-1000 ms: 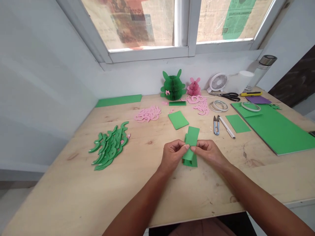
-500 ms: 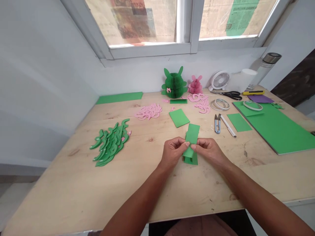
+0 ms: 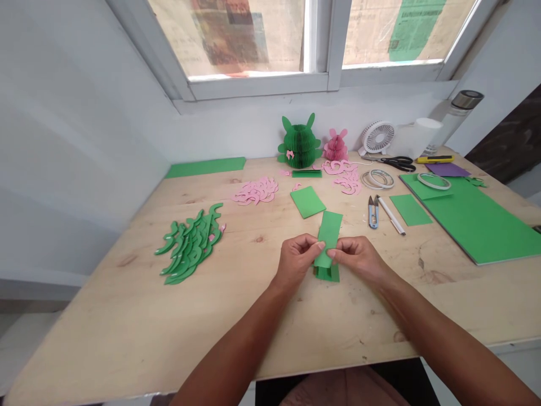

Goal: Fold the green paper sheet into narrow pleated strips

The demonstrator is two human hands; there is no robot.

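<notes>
A narrow folded strip of green paper [image 3: 330, 228] is pinched between my two hands above the table's middle. My left hand [image 3: 298, 256] grips its left edge with thumb and bent fingers, and my right hand [image 3: 355, 255] grips the right edge the same way. Just below the strip a second folded green piece [image 3: 327, 274] shows, partly covered; whether it is joined to the strip I cannot tell. A green paper square [image 3: 308, 202] lies on the table just beyond the strip.
Left lie green curved cutouts [image 3: 192, 248]; behind them, pink cutouts [image 3: 257, 192]. Thread snips [image 3: 373, 213], a white pen [image 3: 391, 215], tape rolls [image 3: 378, 179], scissors [image 3: 393, 163] and large green sheets [image 3: 477, 220] lie right. Green [image 3: 300, 145] and pink paper figures [image 3: 336, 146] stand against the wall.
My thumbs have shifted slightly on the strip, with the right thumb a little lower and apart from the left. Everything else stays in place.
</notes>
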